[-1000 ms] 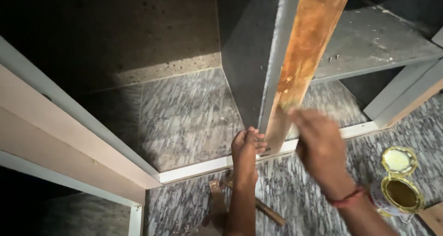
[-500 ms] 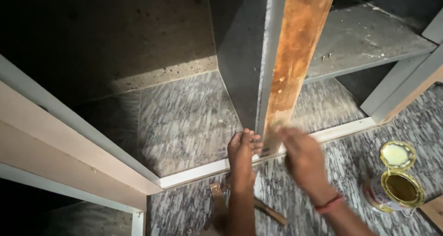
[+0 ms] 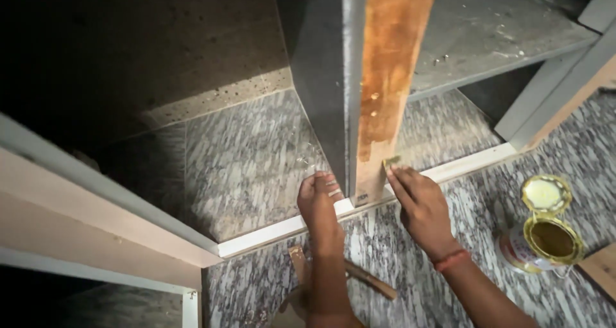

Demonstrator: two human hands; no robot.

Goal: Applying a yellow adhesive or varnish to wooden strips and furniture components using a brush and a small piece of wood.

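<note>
The floor [image 3: 256, 174] under you is grey-and-white veined stone, running into the dark interior of a cabinet carcass whose pale bottom rail [image 3: 282, 228] crosses the view from lower left to upper right. A vertical divider panel [image 3: 321, 77] rises from that rail at the centre of the view; its side face is dark grey, and its front edge [image 3: 388, 77] is bare wood coated in an orange-brown film down to a line near the bottom, below which the wood is uncoated. Your left hand [image 3: 319, 206] rests against the base of the panel at the rail, just left of the front edge, fingers bent onto the panel's foot; it grips no separate object. Your right hand [image 3: 417, 203] is just right of the front edge, and its fingertips are pinched on a small greenish applicator piece [image 3: 391, 163], which is pressed against the lower part of the edge, right at the boundary of the coated area. The applicator therefore lies directly above your right fingertips and touching the wood. A red thread band [image 3: 452, 260] sits on your right wrist. An open round tin [image 3: 548, 238] of yellowish-brown liquid stands on the floor to the right of your right forearm, well apart from the panel, with its lid [image 3: 545, 193] tipped back behind it. A wooden stick [image 3: 366, 278] lies on the floor between your forearms.
</note>
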